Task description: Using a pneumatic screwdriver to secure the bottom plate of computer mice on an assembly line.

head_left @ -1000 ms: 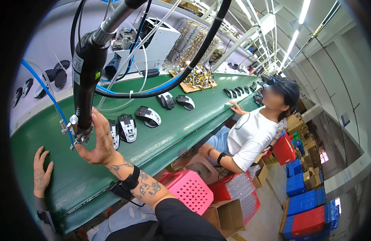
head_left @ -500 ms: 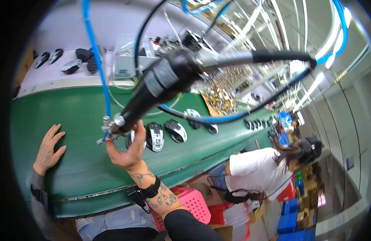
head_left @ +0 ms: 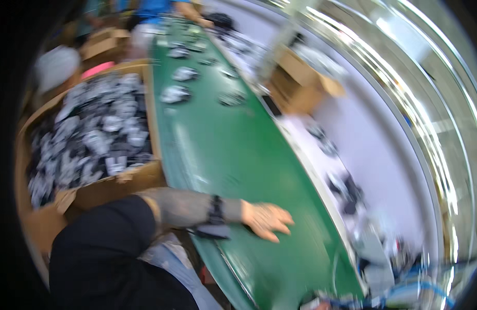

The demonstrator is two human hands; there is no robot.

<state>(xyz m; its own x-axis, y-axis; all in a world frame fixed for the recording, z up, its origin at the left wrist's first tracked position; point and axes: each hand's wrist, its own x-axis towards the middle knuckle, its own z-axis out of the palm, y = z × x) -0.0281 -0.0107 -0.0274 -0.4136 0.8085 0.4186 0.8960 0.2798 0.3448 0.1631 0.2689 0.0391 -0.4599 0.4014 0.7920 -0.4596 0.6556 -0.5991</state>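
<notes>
My left hand (head_left: 267, 221) lies over the green belt (head_left: 233, 160), fingers stretched out and nothing in them. A dark strap (head_left: 215, 212) with a small black box goes round that wrist. My right hand is out of view. At the bottom edge a blurred dark and pale object (head_left: 316, 302) shows, too smeared to name. Farther up the belt sit several black and white computer mouse shells, the nearest a white one (head_left: 175, 94) and a darker one (head_left: 232, 98).
Left of the belt stands a large cardboard box (head_left: 155, 113) full of black and white mouse shells. On the white shelf to the right are an open carton (head_left: 295, 88), more mouse shells (head_left: 324, 139) and blue hoses (head_left: 424, 289). A person in blue (head_left: 156, 10) is at the far end.
My view has swung left along the belt. The hanging screwdriver-like tool and my right hand have left the picture; the big box has come in. My left hand stays open over the belt.
</notes>
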